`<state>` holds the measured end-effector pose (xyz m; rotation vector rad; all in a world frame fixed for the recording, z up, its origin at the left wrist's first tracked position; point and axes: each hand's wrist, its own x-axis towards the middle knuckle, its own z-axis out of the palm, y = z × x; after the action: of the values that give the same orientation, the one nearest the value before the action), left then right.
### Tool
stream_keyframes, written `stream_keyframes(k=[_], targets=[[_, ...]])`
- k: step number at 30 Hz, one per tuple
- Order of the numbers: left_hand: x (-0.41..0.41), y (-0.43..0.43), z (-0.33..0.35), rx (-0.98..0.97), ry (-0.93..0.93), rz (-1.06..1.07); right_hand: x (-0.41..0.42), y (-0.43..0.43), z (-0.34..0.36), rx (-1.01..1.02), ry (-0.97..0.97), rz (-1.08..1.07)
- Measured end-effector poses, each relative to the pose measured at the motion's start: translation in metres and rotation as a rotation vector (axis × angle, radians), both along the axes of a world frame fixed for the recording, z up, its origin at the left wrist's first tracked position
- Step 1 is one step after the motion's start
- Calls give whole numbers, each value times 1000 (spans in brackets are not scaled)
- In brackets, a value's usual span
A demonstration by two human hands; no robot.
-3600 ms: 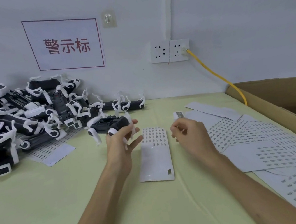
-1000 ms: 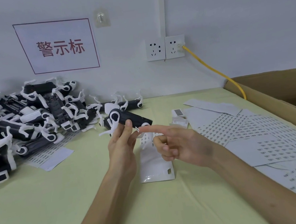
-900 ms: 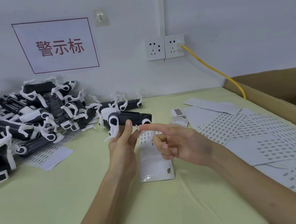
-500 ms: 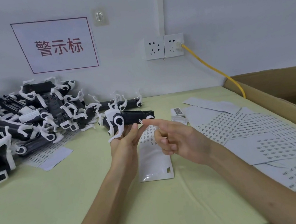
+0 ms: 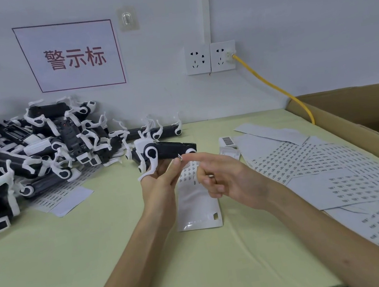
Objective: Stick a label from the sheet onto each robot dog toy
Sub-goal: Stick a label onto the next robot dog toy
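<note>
Holding the robot dog toy (image 5: 160,152) by the underside of its body, the left hand (image 5: 159,186) keeps it raised above the table (image 5: 55,269), fingers curled up around the lower edge while the long black body lies roughly level. The toy looks like hard moulded plastic, light enough for one hand, with thin white legs that stick out and would likely bend or snap if used as a handle; the sound place to hold it is the stiff black trunk, as shown. Its glossy shell may be slippery, so a firm wrap of the fingers is advisable. The toy is black with white leg joints and a white head end pointing left. The right hand (image 5: 224,177) has its forefinger stretched out towards the toy's lower side, with a tiny label (image 5: 180,156) stuck on the fingertip (image 5: 186,157); the other fingers are loosely curled and grasp nothing. The label is small, thin and adhesive, and would likely fold onto itself if handled carelessly. The label sheet (image 5: 194,198) lies flat on the table directly below both hands. More sheets (image 5: 319,164) cover the right side, and a pile of toys (image 5: 28,150) sits at the left against the wall.
</note>
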<state>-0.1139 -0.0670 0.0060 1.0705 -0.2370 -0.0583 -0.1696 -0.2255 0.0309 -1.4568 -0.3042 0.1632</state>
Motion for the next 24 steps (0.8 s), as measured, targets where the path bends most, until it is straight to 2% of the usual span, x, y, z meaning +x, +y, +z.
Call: stream_keyframes(k=[24], targets=[[3,-1,-3,72,26,85,3,0,-5,6,-12,45]])
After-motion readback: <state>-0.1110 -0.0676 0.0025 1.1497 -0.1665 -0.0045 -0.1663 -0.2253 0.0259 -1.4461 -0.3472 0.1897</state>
